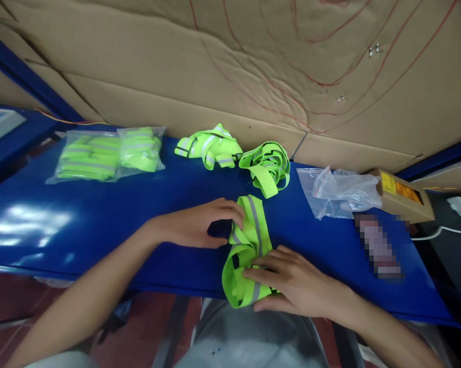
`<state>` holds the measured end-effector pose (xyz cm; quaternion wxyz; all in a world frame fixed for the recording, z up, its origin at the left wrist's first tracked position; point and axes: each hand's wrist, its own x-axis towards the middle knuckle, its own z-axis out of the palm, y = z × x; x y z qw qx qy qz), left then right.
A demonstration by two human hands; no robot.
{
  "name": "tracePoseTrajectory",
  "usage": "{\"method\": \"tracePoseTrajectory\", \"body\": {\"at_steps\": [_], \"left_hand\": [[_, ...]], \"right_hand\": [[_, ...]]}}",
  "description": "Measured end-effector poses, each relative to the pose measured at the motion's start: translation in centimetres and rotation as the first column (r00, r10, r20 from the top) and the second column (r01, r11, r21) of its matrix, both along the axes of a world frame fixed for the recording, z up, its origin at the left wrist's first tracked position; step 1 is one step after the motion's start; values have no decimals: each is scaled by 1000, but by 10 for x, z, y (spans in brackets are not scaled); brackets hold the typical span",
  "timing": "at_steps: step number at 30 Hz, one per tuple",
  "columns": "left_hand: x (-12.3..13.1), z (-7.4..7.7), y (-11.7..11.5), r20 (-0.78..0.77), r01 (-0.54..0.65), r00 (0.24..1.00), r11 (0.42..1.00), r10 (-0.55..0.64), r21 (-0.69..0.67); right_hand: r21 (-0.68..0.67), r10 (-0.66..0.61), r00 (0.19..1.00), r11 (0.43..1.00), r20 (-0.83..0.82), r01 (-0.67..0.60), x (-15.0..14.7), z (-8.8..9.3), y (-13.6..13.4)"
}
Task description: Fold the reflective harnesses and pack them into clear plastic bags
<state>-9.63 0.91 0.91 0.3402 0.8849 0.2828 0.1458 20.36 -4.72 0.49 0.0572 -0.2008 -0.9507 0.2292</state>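
Observation:
A neon yellow-green reflective strap (258, 225) with a grey stripe lies in loose folds at the table's front edge. My left hand (199, 222) curves around its far left side, a fold between fingertips and thumb, in a loose grip. On the near right side, my right hand (295, 281) is closed on the folds, its fingers over the top and its thumb low by the edge. Its fingers partly cover dark pieces on the strap. Just beyond are a coiled green strap (268, 166) and a heaped bundle of green straps (211, 145) with black buckles.
Two clear bags of folded green straps (88, 156) lie at the back left of the blue table (111, 214). Clear plastic bags (339, 191) and a cardboard box (404, 197) stand right, near a blurred-out item (379, 248). A cardboard wall (169, 71) rises behind.

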Motion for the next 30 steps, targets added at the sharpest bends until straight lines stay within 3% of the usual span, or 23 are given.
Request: {"method": "tracePoseTrajectory", "body": {"at_steps": [3, 7, 13, 16, 19, 23, 30], "left_hand": [[-1, 0, 1, 5, -8, 1000, 998, 8, -70], [6, -6, 1, -26, -101, 995, 995, 100, -21], [11, -3, -3, 17, -25, 1000, 999, 25, -41], [14, -7, -3, 12, -90, 996, 996, 90, -9], [18, -17, -2, -55, -142, 987, 984, 148, 110], [23, -30, -2, -160, -91, 976, 947, 146, 308], [23, -33, 0, -262, 39, 947, 744, 186, 667]], "right_hand": [[-24, 16, 1000, 1000, 11, -16, 1, 2, 0], [-90, 75, 997, 993, 2, -75, 1, 5, -2], [-109, 89, 995, 990, -50, -94, 2, 3, -4], [-118, 90, 995, 989, -33, -94, 1, 3, -4], [-123, 88, 996, 988, -30, -91, 1, 3, -4], [-113, 85, 996, 990, -36, -88, 2, 3, -5], [-119, 80, 996, 989, -26, -82, 2, 2, -6]]}}
